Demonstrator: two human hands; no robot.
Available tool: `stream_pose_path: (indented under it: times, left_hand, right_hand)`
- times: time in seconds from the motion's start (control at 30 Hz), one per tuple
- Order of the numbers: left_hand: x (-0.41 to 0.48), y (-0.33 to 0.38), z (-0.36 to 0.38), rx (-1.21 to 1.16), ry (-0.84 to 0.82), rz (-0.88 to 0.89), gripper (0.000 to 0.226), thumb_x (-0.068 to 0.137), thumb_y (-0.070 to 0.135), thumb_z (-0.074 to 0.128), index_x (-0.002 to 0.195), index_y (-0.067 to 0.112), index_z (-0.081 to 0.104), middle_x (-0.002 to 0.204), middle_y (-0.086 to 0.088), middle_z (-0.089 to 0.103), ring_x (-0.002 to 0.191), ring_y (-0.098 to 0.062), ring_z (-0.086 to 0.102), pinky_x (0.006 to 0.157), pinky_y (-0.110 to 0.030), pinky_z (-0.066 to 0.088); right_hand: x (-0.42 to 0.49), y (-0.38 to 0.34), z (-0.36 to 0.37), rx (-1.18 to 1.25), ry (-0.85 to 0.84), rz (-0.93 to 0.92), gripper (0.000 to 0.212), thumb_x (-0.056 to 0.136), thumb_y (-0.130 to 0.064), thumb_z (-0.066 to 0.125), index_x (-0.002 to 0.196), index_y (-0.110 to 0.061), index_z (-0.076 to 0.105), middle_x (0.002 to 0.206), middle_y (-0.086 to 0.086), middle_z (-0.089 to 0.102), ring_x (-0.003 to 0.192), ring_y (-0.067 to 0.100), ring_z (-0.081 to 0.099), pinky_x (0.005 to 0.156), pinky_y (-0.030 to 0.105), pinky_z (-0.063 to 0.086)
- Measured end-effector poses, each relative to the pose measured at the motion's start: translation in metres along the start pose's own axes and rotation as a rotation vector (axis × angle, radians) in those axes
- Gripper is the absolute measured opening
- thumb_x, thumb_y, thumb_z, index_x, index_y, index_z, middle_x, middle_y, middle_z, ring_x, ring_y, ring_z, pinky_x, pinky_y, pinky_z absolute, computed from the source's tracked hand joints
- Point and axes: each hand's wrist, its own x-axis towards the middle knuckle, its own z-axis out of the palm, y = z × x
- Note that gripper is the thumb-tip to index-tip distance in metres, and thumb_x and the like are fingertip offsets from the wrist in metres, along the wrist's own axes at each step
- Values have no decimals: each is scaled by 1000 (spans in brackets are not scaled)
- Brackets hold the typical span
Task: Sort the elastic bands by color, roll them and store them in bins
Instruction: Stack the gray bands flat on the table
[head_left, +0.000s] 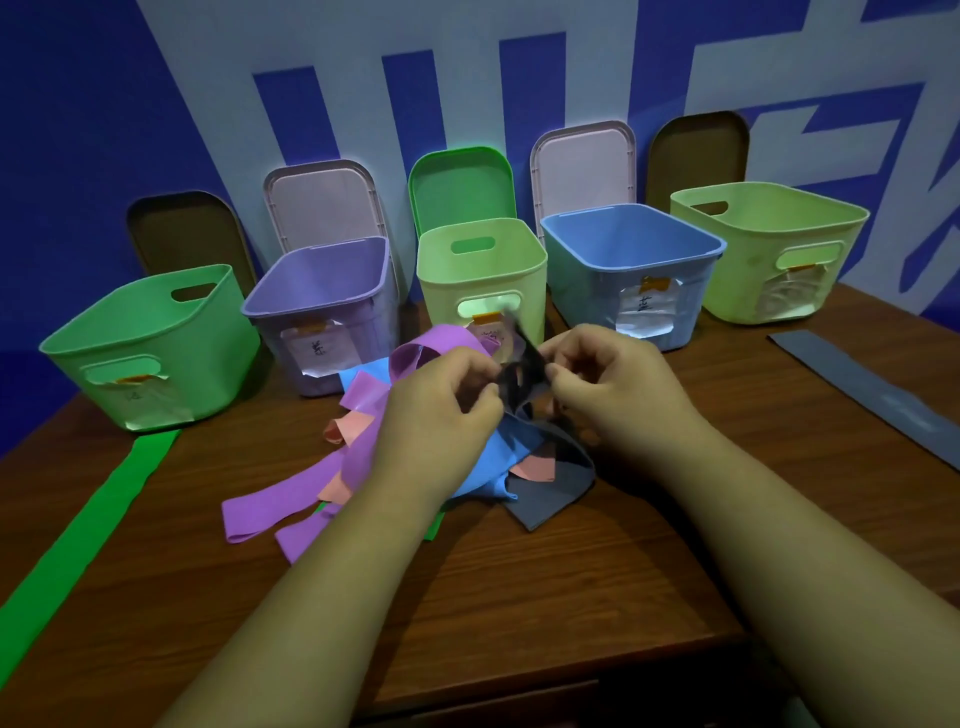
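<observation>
Flat dark grey rubbery elastic band (519, 371) held above the mixed pile of purple, blue and pink bands (363, 457), centre of the wooden table (519, 597). Left hand (441, 400) and right hand (608, 374) both pinch it, fingers curled. Five smooth plastic bins (483, 270) stand far.

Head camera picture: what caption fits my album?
Left hand and right hand pinch a dark grey band over the mixed band pile, five bins behind.
</observation>
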Motion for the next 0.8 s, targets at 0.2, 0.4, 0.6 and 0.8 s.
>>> stream_pose_path:
  times: [0.2,0.4,0.6,0.8]
  left_hand:
    - [8,15,-15,-99,232,75,16,99,13,55,103,28,55,102,2,60,88,-17,68,70,-43,61]
    - [13,58,-18,-450,180,72,10,105,7,52,107,16,55,98,-8,61,82,-23,67,69,-42,61]
    - [31,87,-43,-84,212,320,9,101,23,64,97,30,62,105,8,52,84,-4,57,70,-14,46]
    - [22,117,-89,264,-15,301,10,99,43,61,98,36,53,93,12,62,83,-7,58,69,-33,52]
  right_hand:
    - [1,-4,-11,-133,198,-38,16,102,-4,63,93,-17,65,106,-2,70,65,14,76,61,40,65]
    - [5,-19,-9,64,355,23,19,100,3,57,93,-13,65,73,3,72,56,14,71,59,20,55]
    - [23,-48,-27,287,480,100,11,95,-15,60,85,-19,60,84,11,78,80,29,81,83,57,65]
    - [26,-87,-60,-113,583,-186,13,98,-16,68,88,-22,61,95,-7,73,88,9,69,76,33,58]
